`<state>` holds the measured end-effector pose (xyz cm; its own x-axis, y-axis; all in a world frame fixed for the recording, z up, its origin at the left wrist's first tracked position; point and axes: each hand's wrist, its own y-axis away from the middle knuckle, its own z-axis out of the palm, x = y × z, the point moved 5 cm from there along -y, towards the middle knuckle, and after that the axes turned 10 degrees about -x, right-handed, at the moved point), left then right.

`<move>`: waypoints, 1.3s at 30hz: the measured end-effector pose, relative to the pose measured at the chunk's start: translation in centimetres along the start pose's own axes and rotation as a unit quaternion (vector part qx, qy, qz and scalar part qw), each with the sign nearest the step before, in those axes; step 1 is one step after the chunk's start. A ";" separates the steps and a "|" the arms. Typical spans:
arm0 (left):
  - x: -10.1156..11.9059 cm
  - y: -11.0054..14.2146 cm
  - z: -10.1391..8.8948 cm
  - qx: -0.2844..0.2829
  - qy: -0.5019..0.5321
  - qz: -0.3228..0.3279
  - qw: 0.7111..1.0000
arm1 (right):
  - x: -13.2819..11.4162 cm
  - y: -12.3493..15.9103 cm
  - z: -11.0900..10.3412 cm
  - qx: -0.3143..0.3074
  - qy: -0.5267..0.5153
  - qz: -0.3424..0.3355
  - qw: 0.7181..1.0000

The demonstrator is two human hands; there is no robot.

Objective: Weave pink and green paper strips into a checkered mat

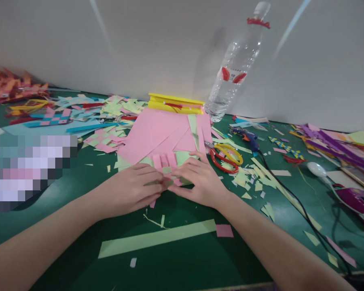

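Observation:
A small weave of pink and light green paper strips lies in front of me, its strips crossing over and under. My left hand is closed on the weave's left and near edge. From the other side my right hand pinches it, with thumb and forefinger close to the left fingertips and the other fingers bent over the paper. The fingers hide the near part of the weave. Pink paper sheets lie just behind it. Nearer me are a long light green strip and a small pink piece.
Scissors with red and yellow handles lie right of the pink sheets. Behind stand a clear bottle and a folded yellow paper. A glue gun trails a black cord rightward. Paper scraps cover the back left.

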<state>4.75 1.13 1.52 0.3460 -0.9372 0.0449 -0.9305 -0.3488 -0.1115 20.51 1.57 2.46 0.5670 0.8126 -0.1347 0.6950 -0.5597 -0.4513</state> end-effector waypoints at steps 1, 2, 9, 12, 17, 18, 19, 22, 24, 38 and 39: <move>0.0 0.0 0.0 -0.004 -0.001 -0.002 1.000 | 0.2 0.0 -0.1 0.007 -0.002 0.014 1.000; 0.0 -0.1 0.0 -0.007 -0.001 -0.005 1.000 | 0.4 -0.1 -0.3 0.010 -0.002 0.028 1.000; 0.0 0.1 0.1 -0.024 0.001 -0.004 1.000 | 1.6 -0.3 -0.4 -0.032 -0.017 0.124 0.992; 0.0 0.1 0.1 -0.016 -0.002 0.006 1.000 | 1.9 -0.2 -0.1 -0.087 -0.043 0.127 0.987; 0.0 0.0 0.0 -0.015 0.004 0.008 1.000 | 2.8 0.1 0.4 -0.142 -0.087 0.126 0.978; 0.0 0.0 -0.1 -0.015 0.006 0.008 1.000 | 2.9 0.1 0.5 -0.146 -0.093 0.123 0.977; 0.0 0.0 -0.1 -0.014 0.006 0.010 1.000 | 3.0 0.2 0.5 -0.147 -0.097 0.119 0.977; 0.1 0.1 -0.3 -0.010 0.005 0.016 1.000 | 3.0 0.2 0.5 -0.144 -0.097 0.109 0.979; 0.0 0.1 -0.3 -0.010 0.008 0.014 1.000 | 2.9 0.2 0.5 -0.143 -0.090 0.103 0.980; 0.1 0.1 -0.5 0.011 0.019 0.021 1.000 | 2.4 0.0 0.7 -0.140 -0.090 0.099 0.981; 0.1 0.0 -0.6 0.012 0.021 0.022 0.999 | 2.4 0.0 0.7 -0.141 -0.091 0.098 0.981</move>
<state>4.70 0.98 2.06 0.2987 -0.9509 0.0814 -0.9416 -0.3075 -0.1371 21.58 3.64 1.48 0.6319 0.6858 -0.3611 0.6894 -0.7103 -0.1424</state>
